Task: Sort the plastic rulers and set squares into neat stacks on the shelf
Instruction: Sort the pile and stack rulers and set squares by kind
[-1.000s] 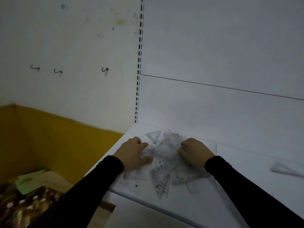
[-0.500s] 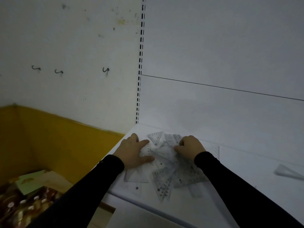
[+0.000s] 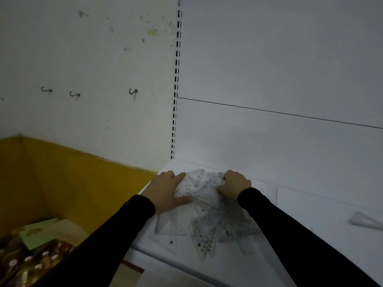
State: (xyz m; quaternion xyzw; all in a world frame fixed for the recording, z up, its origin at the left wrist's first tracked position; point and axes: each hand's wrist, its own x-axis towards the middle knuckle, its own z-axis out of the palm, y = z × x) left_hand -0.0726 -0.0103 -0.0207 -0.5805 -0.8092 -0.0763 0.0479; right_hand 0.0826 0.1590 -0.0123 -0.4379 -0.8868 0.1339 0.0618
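Note:
A loose pile of clear plastic set squares and rulers (image 3: 209, 222) lies fanned out at the left end of the white shelf (image 3: 306, 206). My left hand (image 3: 167, 190) rests on the pile's left side, thumb and forefinger spread around a small ruler piece. On the pile's far right side, my right hand (image 3: 234, 184) is curled with its fingertips gripping the upper pieces. One small triangle (image 3: 195, 176) pokes out between the two hands near the back wall.
A separate clear stack (image 3: 364, 221) sits far right on the shelf. A slotted upright (image 3: 176, 83) marks the shelf's back-left corner. Below left is a yellow-walled bin with bottles (image 3: 27, 264) and green paper (image 3: 38, 233).
Both hands slid away from me toward the back wall, the right hand farthest. The near part of the pile is uncovered now and lies more fanned out.

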